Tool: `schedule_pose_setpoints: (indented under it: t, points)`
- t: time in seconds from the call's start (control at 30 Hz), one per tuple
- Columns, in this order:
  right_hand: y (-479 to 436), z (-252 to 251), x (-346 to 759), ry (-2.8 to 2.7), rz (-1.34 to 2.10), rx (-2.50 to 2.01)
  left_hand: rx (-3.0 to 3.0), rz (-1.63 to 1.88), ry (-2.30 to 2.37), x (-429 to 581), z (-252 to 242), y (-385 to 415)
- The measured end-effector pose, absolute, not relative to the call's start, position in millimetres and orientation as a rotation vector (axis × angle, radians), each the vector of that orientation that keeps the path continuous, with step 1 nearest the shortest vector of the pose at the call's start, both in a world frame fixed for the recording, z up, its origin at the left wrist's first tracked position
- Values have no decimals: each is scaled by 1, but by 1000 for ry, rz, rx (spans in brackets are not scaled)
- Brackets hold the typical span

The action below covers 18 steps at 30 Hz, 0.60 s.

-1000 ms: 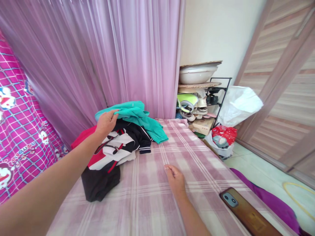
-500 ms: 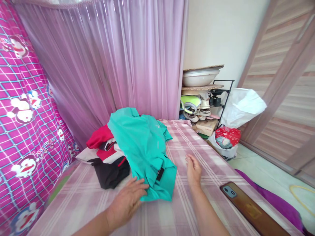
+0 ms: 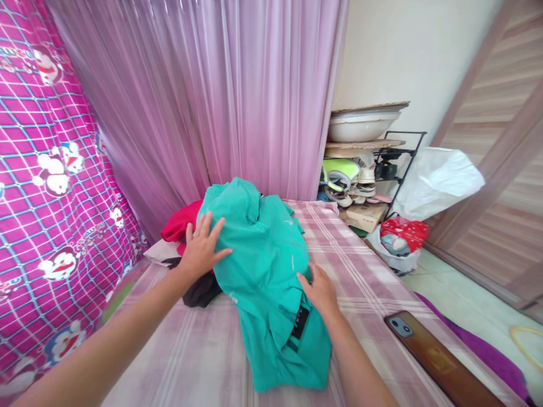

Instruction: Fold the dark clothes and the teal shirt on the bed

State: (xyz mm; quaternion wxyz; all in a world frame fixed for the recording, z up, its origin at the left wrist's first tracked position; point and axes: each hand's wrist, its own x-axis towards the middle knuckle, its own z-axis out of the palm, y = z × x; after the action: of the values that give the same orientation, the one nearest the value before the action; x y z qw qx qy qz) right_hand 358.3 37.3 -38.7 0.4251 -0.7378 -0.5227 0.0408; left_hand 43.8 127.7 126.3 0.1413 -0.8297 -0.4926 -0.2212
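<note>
A teal shirt (image 3: 263, 249) lies loosely spread on the plaid bed cover (image 3: 169, 350), with a black patch (image 3: 300, 322) showing near its lower end. My left hand (image 3: 202, 246) rests on the shirt's upper left side, fingers spread. At the shirt's right edge, my right hand (image 3: 320, 288) touches the cloth, its thumb apart from the fingers. Red clothing (image 3: 180, 221) and a dark garment (image 3: 202, 291) lie to the left, partly hidden by the shirt and my left arm.
A phone in a brown case (image 3: 436, 350) lies on the right side of the bed. Purple curtains (image 3: 271, 102) hang behind. Beyond the bed's right edge stand a shoe rack (image 3: 401, 164) and plastic bags (image 3: 441, 181). Pink patterned fabric (image 3: 25, 186) hangs at left.
My left hand has moved up from the shirt's lower edge to its upper left side. My right hand now touches the shirt's right edge. The shirt's lower end reaches nearer to me.
</note>
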Motion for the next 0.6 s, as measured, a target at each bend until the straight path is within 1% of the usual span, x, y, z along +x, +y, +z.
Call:
schedule_pose_setpoints:
  t: [0.07, 0.13, 0.23, 0.33, 0.5, 0.6]
  points:
    - [36, -42, 357, -1351, 120, -1909, -2308, -765, -1714, 40, 129, 154]
    - [36, -42, 356, -1400, 152, -1941, -2373, -807, -1837, 39, 126, 167]
    - [35, -38, 362, -1470, 175, -1968, -2482, -747, -1849, 45, 116, 161]
    - [29, -26, 381, -1419, 122, -2039, -2618, -608, -1840, 56, 110, 130]
    - [11, 3, 421, -1154, -53, -2204, -3315, -213, -1866, 82, 116, 59]
    - [5, 20, 425, -1166, -205, -2133, -3755, -127, -2010, 92, 119, 35]
